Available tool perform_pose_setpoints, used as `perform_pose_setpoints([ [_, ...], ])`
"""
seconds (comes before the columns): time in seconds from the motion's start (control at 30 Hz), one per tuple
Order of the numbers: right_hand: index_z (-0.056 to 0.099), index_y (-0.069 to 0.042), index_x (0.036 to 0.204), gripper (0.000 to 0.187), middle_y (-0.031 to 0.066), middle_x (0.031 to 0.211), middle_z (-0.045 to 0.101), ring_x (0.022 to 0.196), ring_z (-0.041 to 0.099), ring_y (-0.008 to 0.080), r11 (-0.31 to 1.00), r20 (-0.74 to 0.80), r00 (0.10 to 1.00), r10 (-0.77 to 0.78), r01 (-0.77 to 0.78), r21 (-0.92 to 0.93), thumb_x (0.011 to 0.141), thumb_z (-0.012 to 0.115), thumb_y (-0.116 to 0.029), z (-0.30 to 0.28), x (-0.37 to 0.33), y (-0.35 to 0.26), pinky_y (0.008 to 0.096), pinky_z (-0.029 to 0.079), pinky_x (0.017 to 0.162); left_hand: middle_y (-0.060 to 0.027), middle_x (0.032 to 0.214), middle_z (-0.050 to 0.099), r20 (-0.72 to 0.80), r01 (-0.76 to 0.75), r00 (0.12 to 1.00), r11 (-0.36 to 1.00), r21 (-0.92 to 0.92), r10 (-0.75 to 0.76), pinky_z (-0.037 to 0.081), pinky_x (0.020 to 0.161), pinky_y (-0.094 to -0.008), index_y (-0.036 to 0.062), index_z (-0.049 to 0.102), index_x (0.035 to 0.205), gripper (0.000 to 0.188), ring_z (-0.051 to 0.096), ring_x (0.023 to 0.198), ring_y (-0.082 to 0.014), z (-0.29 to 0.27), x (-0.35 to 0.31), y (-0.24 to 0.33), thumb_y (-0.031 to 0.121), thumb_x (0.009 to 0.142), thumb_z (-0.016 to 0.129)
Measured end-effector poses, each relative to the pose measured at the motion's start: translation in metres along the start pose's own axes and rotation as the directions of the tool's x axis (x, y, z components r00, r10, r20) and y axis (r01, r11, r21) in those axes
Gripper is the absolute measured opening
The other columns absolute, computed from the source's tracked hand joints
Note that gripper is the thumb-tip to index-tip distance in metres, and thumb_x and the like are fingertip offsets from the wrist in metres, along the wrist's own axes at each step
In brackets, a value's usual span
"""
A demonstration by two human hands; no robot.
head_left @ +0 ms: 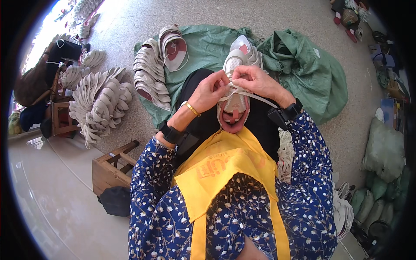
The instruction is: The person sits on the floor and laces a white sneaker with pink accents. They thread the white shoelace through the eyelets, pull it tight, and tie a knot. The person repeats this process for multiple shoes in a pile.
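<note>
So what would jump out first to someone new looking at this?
Probably the bright yellow apron, at the lower middle. Just above it, the left hand and right hand pinch a white lace over a pale shoe. Beyond lies a green sheet, with stacked shoe uppers along its left side.

Two hands [210,92] [260,83], two black wristbands [172,134] [292,111], one bracelet [191,108], one apron [227,160], dozens of shoe uppers [235,105]

Bright even light, blown-out glare at upper left — sheen on glossy floor [56,182], fisheye-bent edges, black corners
</note>
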State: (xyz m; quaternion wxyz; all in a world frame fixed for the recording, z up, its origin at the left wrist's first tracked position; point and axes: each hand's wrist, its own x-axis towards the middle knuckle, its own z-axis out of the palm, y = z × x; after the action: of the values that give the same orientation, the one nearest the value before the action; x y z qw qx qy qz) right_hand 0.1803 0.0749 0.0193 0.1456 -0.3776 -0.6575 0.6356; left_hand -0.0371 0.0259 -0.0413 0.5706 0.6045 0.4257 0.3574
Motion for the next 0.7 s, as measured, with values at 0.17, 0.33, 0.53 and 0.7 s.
perform_pose_setpoints([
  [0.17,0.064,-0.001,0.093,0.012,0.0009,0.084,0.066,0.073,0.063,0.0065,0.997,-0.237,0.971,0.009,-0.028,-0.077,0.094,0.068,-0.012,0.006,-0.018,-0.004,0.0233,0.050,0.065,0.0073,0.085,0.049,0.122,0.080,0.990,0.992,-0.097,-0.068,0.039,0.066,-0.0182,0.0047,0.056,0.099,0.006,0.044,0.075,0.0000,-0.008,0.005,-0.004,0.005,0.098,0.063],
  [0.33,0.066,0.000,0.092,0.017,0.0049,0.077,0.068,0.055,0.062,0.0096,0.938,-0.376,0.908,0.184,-0.277,-0.210,0.094,0.071,-0.016,0.008,-0.055,-0.013,0.0262,0.049,0.048,0.0047,0.083,0.051,0.222,0.196,0.964,0.957,-0.212,-0.148,0.041,0.068,-0.0196,0.0042,0.057,0.093,0.003,0.048,0.076,-0.0032,-0.020,0.010,0.001,0.005,0.095,0.059],
  [0.53,0.066,-0.001,0.090,0.016,-0.0013,0.070,0.063,0.055,0.057,0.0050,0.973,-0.350,0.927,0.134,-0.191,-0.133,0.093,0.072,-0.015,0.015,-0.064,0.014,0.0226,0.044,0.047,0.0038,0.079,0.053,0.208,0.211,0.959,0.975,-0.074,-0.192,0.040,0.062,-0.0199,0.0055,0.053,0.083,0.009,0.051,0.072,-0.0036,-0.023,0.015,0.006,0.006,0.088,0.061],
  [0.7,0.065,-0.001,0.086,0.014,-0.0030,0.067,0.058,0.057,0.049,0.0025,0.947,-0.405,0.910,-0.085,-0.052,-0.317,0.092,0.072,-0.011,0.015,-0.069,0.026,0.0226,0.040,0.051,0.0037,0.082,0.054,0.043,0.064,0.997,0.996,0.053,-0.067,0.043,0.065,-0.0200,0.0043,0.052,0.088,0.013,0.051,0.074,-0.0029,-0.016,0.009,-0.002,0.004,0.092,0.065],
])
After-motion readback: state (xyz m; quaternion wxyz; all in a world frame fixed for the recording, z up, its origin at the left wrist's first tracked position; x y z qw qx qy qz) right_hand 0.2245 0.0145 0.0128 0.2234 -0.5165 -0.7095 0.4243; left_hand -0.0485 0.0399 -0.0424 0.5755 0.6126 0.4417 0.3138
